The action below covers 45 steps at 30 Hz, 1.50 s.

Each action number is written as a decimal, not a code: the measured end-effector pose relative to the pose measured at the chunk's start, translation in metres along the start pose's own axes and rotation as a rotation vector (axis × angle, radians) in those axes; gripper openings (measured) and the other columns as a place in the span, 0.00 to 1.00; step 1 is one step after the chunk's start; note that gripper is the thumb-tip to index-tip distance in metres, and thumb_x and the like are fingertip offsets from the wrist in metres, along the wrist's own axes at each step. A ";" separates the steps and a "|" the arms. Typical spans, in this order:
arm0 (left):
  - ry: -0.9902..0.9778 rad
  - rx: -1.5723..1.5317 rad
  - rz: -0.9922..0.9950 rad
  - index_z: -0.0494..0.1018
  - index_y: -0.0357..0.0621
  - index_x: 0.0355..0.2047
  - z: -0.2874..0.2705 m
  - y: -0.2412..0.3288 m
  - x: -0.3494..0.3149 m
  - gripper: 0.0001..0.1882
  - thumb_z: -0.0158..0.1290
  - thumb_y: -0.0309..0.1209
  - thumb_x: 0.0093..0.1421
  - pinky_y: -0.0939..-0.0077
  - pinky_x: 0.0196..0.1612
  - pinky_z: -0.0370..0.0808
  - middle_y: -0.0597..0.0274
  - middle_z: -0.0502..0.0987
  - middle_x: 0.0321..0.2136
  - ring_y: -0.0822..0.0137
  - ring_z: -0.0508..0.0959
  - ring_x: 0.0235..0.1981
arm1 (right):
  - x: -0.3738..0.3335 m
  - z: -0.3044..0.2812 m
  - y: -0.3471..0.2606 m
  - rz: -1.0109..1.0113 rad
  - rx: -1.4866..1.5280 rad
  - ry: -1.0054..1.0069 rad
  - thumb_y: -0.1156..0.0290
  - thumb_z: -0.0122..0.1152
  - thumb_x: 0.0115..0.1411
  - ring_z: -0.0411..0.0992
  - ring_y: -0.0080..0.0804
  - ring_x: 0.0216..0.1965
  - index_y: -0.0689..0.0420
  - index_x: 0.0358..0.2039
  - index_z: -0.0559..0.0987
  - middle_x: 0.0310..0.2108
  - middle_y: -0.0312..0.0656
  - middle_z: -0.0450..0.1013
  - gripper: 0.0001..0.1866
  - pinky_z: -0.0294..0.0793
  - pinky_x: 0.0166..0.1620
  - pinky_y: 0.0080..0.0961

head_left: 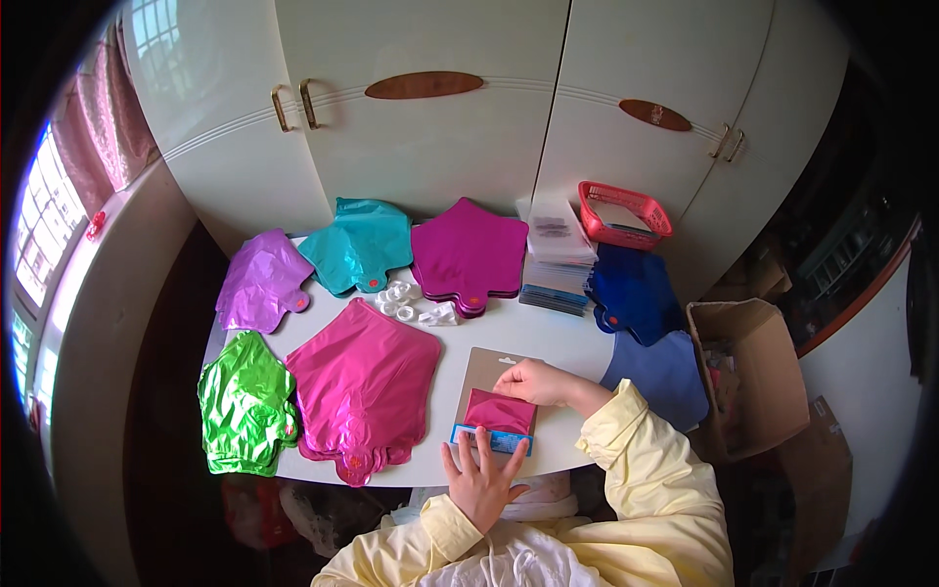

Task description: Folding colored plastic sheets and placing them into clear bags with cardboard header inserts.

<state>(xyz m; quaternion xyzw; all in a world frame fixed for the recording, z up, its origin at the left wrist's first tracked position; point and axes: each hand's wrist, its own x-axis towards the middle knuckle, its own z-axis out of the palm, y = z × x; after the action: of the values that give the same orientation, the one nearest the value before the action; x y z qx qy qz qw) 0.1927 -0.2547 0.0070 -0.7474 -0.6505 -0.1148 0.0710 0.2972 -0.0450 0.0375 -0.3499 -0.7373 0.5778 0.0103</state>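
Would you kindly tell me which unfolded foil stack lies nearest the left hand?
The large, wrinkled pink foil stack, just left of the left hand; every other unfolded stack lies farther away.

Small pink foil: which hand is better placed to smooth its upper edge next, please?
Probably the right hand: its fingertips are at that edge; the left hand is at the blue strip.

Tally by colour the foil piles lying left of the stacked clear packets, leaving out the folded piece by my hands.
Lilac pile: 1
Teal pile: 1
Magenta pile: 1
Pink pile: 1
Green pile: 1
Total: 5
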 end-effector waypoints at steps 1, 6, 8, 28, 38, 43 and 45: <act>0.001 0.001 0.001 0.56 0.75 0.63 0.001 0.000 0.000 0.45 0.57 0.61 0.44 0.28 0.52 0.56 0.36 0.56 0.59 0.33 0.60 0.55 | 0.004 0.001 0.006 0.025 0.038 0.014 0.67 0.59 0.60 0.71 0.18 0.32 0.63 0.36 0.80 0.30 0.34 0.77 0.11 0.71 0.39 0.19; 0.004 0.006 -0.002 0.56 0.75 0.63 0.001 0.000 0.000 0.45 0.57 0.61 0.44 0.28 0.52 0.56 0.36 0.56 0.59 0.33 0.60 0.55 | -0.004 -0.002 -0.009 -0.019 -0.044 -0.114 0.69 0.58 0.61 0.70 0.17 0.31 0.66 0.39 0.78 0.29 0.35 0.76 0.12 0.70 0.37 0.18; 0.008 0.004 0.000 0.56 0.75 0.63 0.002 0.000 -0.001 0.45 0.57 0.61 0.44 0.28 0.52 0.56 0.36 0.56 0.59 0.33 0.60 0.55 | -0.004 -0.001 -0.009 0.002 0.014 -0.126 0.71 0.59 0.60 0.69 0.16 0.30 0.66 0.40 0.77 0.28 0.35 0.76 0.12 0.69 0.37 0.18; 0.021 0.017 -0.004 0.61 0.74 0.60 -0.001 0.000 0.003 0.42 0.58 0.61 0.43 0.30 0.52 0.57 0.38 0.59 0.57 0.35 0.61 0.54 | 0.042 0.053 -0.008 -0.613 -0.893 0.565 0.60 0.59 0.56 0.53 0.44 0.62 0.51 0.56 0.66 0.60 0.45 0.58 0.27 0.53 0.62 0.43; 0.077 0.014 -0.004 0.62 0.73 0.59 -0.007 0.000 0.006 0.37 0.58 0.56 0.47 0.34 0.51 0.61 0.42 0.62 0.54 0.39 0.65 0.52 | 0.056 0.053 0.002 -0.498 -0.983 0.649 0.60 0.47 0.61 0.43 0.45 0.67 0.52 0.62 0.60 0.66 0.44 0.49 0.29 0.37 0.66 0.54; 0.167 0.069 0.151 0.68 0.60 0.52 -0.007 -0.024 0.020 0.24 0.52 0.38 0.53 0.46 0.49 0.67 0.50 0.70 0.43 0.54 0.71 0.41 | 0.056 0.052 0.003 -0.519 -0.953 0.670 0.61 0.48 0.61 0.45 0.45 0.67 0.54 0.60 0.62 0.64 0.45 0.52 0.27 0.38 0.65 0.54; 0.185 0.107 0.217 0.70 0.55 0.50 -0.005 -0.029 0.025 0.21 0.50 0.34 0.54 0.51 0.48 0.69 0.53 0.73 0.39 0.59 0.73 0.38 | 0.056 0.052 0.004 -0.521 -0.960 0.679 0.61 0.48 0.61 0.45 0.45 0.66 0.54 0.60 0.62 0.64 0.46 0.53 0.27 0.39 0.65 0.54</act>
<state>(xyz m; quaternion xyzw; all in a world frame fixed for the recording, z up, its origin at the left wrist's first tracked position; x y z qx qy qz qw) 0.1665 -0.2283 0.0173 -0.7948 -0.5616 -0.1402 0.1823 0.2349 -0.0590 -0.0050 -0.2884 -0.9304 0.0189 0.2253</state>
